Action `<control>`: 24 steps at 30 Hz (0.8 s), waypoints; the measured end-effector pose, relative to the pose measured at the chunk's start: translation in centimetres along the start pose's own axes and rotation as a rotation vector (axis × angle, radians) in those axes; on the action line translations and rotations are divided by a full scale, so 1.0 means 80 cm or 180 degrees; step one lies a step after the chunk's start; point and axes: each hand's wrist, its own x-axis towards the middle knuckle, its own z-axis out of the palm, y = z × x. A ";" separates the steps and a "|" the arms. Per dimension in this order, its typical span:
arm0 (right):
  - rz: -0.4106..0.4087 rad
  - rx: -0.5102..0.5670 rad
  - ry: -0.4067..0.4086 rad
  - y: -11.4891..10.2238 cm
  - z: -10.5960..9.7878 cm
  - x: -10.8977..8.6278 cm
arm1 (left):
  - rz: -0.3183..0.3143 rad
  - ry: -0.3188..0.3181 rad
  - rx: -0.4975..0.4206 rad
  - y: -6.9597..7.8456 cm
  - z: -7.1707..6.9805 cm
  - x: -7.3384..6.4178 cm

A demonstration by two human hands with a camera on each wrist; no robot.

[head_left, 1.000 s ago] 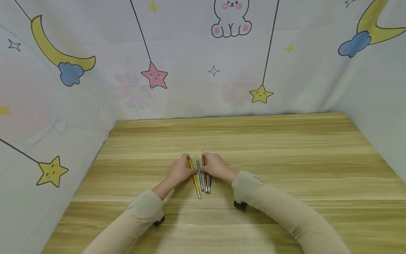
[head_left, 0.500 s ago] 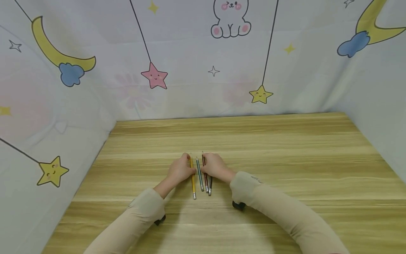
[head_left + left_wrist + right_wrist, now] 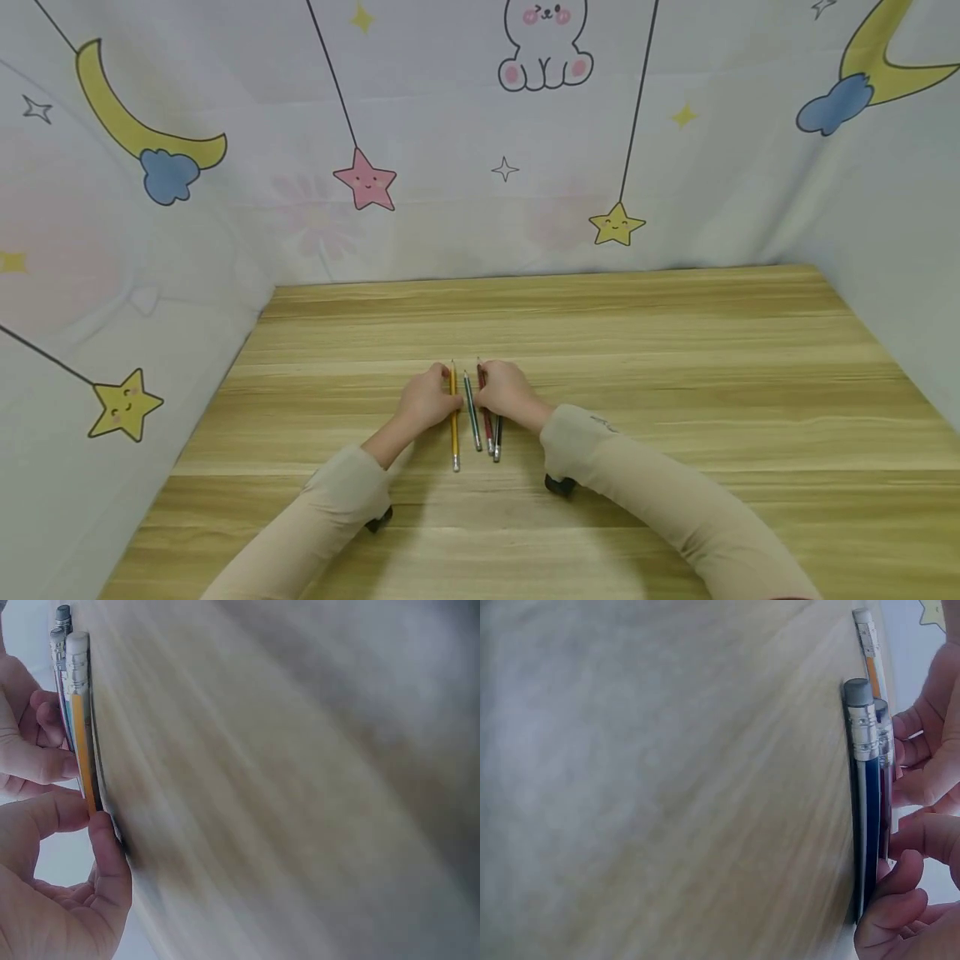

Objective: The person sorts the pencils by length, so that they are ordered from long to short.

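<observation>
In the head view, my left hand [image 3: 423,402] pinches a yellow pencil [image 3: 454,433] between thumb and fingertips; its eraser end points toward me. A green pencil [image 3: 472,412] lies just right of it, between the two hands. My right hand [image 3: 512,392] holds a dark red pencil [image 3: 488,425], thumb on its left side. Beside that one is a dark blue pencil [image 3: 871,817], partly hidden under the hand in the head view; in the right wrist view the curled fingers sit right against it. In the left wrist view the yellow pencil [image 3: 81,727] stands nearest, overlapping the others.
All pencils are on a wood-grain table [image 3: 637,333], near its middle. A white cloth [image 3: 450,242] printed with stars and moons hangs behind and at both sides. Small black devices sit under both sleeve cuffs [image 3: 573,437].
The yellow pencil's eraser end has swung left, so it now lies nearly straight. The dark red pencil's eraser end has shifted slightly right. Both hands stay almost in place.
</observation>
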 end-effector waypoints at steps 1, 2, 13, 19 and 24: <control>0.0012 0.0026 0.0023 0.001 0.000 0.001 | 0.0011 0.0007 -0.0023 0.000 0.001 0.000; 0.0036 0.0066 0.0034 0.002 0.001 0.001 | 0.0010 0.0004 -0.0046 0.000 0.000 0.000; 0.0264 0.1115 -0.0093 0.008 -0.019 -0.012 | 0.0205 0.0037 -0.0604 0.014 -0.003 -0.005; 0.0264 0.1281 -0.0020 0.016 -0.031 -0.019 | 0.0246 -0.0066 -0.1143 0.029 -0.004 -0.011; 0.0285 0.1464 0.0002 0.024 -0.039 -0.026 | 0.0252 -0.0107 -0.1544 0.042 0.001 -0.011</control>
